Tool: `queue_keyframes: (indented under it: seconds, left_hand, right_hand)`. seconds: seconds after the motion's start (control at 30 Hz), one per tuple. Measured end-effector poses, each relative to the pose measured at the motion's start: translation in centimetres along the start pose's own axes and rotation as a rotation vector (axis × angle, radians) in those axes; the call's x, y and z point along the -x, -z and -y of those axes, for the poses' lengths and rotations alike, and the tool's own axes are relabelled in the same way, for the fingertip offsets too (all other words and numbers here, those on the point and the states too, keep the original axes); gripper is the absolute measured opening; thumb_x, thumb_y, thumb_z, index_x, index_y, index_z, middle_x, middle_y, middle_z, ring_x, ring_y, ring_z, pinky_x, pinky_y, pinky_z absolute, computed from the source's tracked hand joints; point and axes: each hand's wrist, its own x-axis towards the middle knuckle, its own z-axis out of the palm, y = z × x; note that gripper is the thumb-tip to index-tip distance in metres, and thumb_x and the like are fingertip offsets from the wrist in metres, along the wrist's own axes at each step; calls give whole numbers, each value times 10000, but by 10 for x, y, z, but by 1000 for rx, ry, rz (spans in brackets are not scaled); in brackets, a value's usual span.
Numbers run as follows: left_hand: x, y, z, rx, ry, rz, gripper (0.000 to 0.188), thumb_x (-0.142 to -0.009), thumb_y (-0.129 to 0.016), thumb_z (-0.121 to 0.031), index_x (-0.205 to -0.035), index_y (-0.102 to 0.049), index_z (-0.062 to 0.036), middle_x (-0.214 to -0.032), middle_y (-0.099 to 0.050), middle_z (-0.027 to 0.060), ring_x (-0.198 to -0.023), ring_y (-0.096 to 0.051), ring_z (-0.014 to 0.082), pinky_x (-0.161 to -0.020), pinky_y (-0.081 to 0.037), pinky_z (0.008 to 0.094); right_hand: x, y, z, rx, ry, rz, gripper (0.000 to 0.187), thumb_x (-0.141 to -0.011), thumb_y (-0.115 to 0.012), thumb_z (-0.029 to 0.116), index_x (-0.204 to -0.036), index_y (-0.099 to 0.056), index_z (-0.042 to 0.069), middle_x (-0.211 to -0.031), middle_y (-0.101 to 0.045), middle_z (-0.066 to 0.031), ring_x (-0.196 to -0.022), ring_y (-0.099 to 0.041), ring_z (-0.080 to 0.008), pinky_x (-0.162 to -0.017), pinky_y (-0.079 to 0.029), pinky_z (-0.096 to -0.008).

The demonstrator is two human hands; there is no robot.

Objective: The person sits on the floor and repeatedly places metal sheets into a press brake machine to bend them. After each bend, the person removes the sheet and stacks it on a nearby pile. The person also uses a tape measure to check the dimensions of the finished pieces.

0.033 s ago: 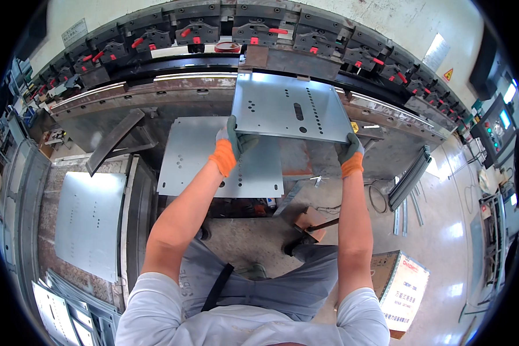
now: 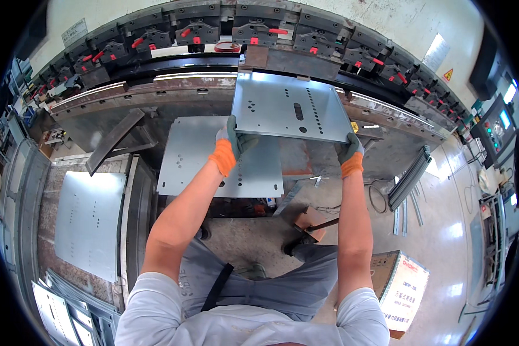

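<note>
I hold a shiny perforated metal sheet [image 2: 288,106] with a bent front edge. Its far edge rests at the die of a press brake [image 2: 173,86]. My left hand [image 2: 232,141], in a grey glove with an orange cuff, grips the near left corner. My right hand [image 2: 349,151], gloved the same, grips the near right corner. Above the sheet runs a row of dark upper clamps with red levers [image 2: 259,32]. Below my left hand a second flat perforated sheet [image 2: 213,161] lies on a support.
Further flat sheets [image 2: 89,222] are stacked on a stand at the left. Narrow metal strips [image 2: 409,181] lie on the floor at the right, near a control panel [image 2: 496,130]. A cardboard box [image 2: 403,288] stands by my right leg.
</note>
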Motion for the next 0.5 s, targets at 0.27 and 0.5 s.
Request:
queue_keyframes:
  seconds: [0.27,0.5]
  left_hand:
    - [0,-4,-1,4,11,-9,482,-1007,-460,-470,-1199,-584,-45,-996,-709,165,-847,-723,315,-715,-605,426]
    - [-1,-7,-2,-21,-12,39,529,-989,-480,-519,-1207,-581,-48,-1022,-697,158,-862,-708,294,-759,-592,434]
  right_hand:
    - [-4,3,2,-9,8,-1,215,-891,-573,162,-1092,-633,112,-973,-705,-31,-812,-693,-195,-678,-599,-357]
    - [5,-11,18,-57,2,88,328,-909,-617,322,-1168,-616,122,-1074,-684,-65,-933,-675,-242,-810,-577,-426]
